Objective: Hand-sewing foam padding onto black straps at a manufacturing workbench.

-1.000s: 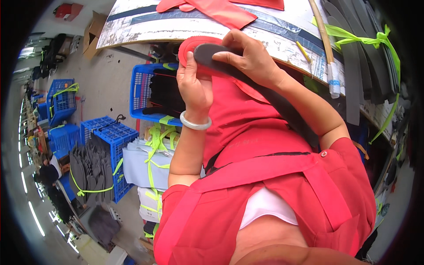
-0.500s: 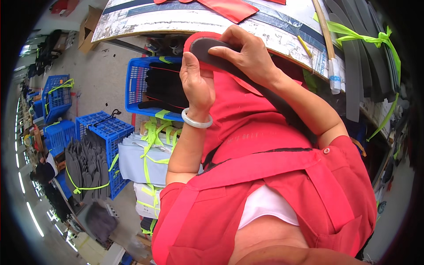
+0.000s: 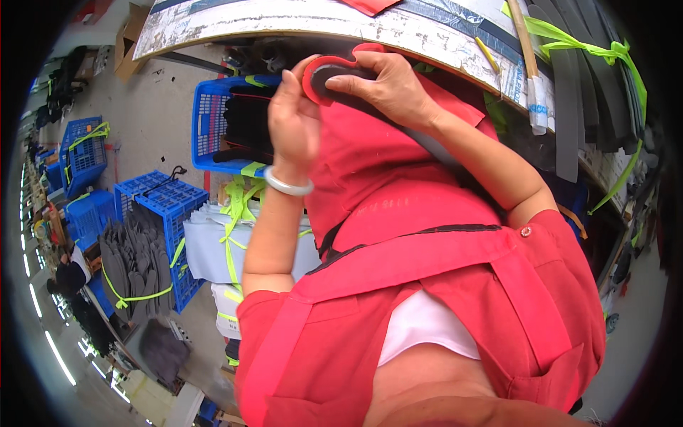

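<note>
My right hand (image 3: 391,87) is closed around a dark grey insole (image 3: 334,72), its thumb lying on top near the rounded end. Red cover material (image 3: 310,82) edges that end and bunches up beside my right fingers. My left hand (image 3: 293,117), slightly blurred, is at the left of the rounded end. Its fingers are stretched and reach the red rim, while the thumb stands apart from it. The rest of the insole runs back under my right forearm, partly hidden, over my red apron (image 3: 398,171).
Ahead is a worn white table (image 3: 284,25) with a red piece (image 3: 371,6), a yellow pen (image 3: 488,55) and a wooden stick (image 3: 525,50). Tied grey strips (image 3: 567,107) lie at the right. Blue crates (image 3: 206,128) and a pale tied bundle (image 3: 206,245) stand left.
My left hand has shifted left and its thumb has come off the red rim. The red material now bunches up by my right hand, which keeps its grip on the insole.
</note>
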Action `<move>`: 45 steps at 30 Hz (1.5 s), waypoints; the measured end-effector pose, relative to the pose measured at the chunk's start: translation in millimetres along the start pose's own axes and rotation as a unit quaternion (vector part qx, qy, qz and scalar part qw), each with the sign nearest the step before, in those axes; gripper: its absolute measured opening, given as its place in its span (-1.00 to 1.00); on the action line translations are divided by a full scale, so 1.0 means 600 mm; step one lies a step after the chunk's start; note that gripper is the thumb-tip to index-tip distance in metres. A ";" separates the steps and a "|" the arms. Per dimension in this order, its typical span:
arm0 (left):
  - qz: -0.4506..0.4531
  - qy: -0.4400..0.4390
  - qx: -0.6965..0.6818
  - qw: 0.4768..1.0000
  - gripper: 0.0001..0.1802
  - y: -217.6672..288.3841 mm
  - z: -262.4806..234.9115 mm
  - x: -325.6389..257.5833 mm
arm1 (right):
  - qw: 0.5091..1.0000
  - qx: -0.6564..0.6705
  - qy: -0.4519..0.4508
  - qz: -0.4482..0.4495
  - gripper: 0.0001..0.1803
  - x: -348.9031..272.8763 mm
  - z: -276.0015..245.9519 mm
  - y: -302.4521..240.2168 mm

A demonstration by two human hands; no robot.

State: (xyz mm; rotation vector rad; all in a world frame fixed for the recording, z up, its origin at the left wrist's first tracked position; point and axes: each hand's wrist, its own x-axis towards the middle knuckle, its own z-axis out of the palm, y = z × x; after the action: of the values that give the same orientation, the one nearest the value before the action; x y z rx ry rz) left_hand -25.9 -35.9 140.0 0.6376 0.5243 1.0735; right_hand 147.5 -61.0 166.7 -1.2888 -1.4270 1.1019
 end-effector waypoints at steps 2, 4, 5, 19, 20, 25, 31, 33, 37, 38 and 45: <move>-0.046 -0.021 0.107 0.993 -0.65 0.030 -0.050 0.015 | 0.997 -0.067 -0.029 -0.020 -0.67 0.005 -0.007 -0.010; -0.129 -0.043 0.113 0.984 -0.71 0.041 -0.071 0.027 | 0.993 -0.069 -0.093 0.020 -0.67 0.004 -0.007 -0.010; -0.186 -0.083 0.125 0.971 -0.71 0.047 -0.070 0.032 | 0.996 -0.040 -0.084 -0.009 -0.68 0.001 0.000 0.007; -0.234 -0.103 0.094 0.962 -0.70 0.018 -0.067 0.024 | 0.991 0.022 -0.132 0.019 -0.60 0.008 -0.005 0.066; -0.234 -0.104 0.094 0.962 -0.70 0.017 -0.065 0.023 | 0.990 0.030 -0.134 0.027 -0.62 0.006 -0.006 0.067; -0.242 -0.078 0.073 0.964 -0.83 0.003 -0.058 0.002 | 0.991 -0.052 -0.115 0.033 -0.77 -0.015 0.014 0.024; -0.091 -0.113 0.199 0.969 -0.86 0.073 0.028 -0.043 | 0.983 -0.122 0.056 0.122 -0.76 0.012 -0.021 0.174; -0.011 -0.076 0.307 0.949 -0.87 0.070 0.022 -0.030 | 0.986 -0.070 0.023 0.148 -0.74 0.015 -0.031 0.165; -0.005 -0.014 0.440 0.898 -0.79 -0.001 -0.065 0.023 | 0.994 0.023 -0.039 0.098 -0.75 0.006 0.010 0.122; -0.006 -0.032 0.451 0.892 -0.77 -0.012 -0.068 0.033 | 0.994 0.021 -0.038 0.099 -0.75 0.005 0.011 0.119; 0.001 -0.045 0.484 0.874 -0.95 -0.066 -0.043 0.059 | 0.977 -0.199 0.078 0.017 -0.46 0.029 0.013 0.144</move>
State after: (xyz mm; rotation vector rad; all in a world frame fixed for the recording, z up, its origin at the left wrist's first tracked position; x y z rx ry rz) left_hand -4.4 -11.2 91.2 1.5586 0.9870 0.7204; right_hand 156.4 -38.4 81.5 -1.6478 -1.5590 0.7354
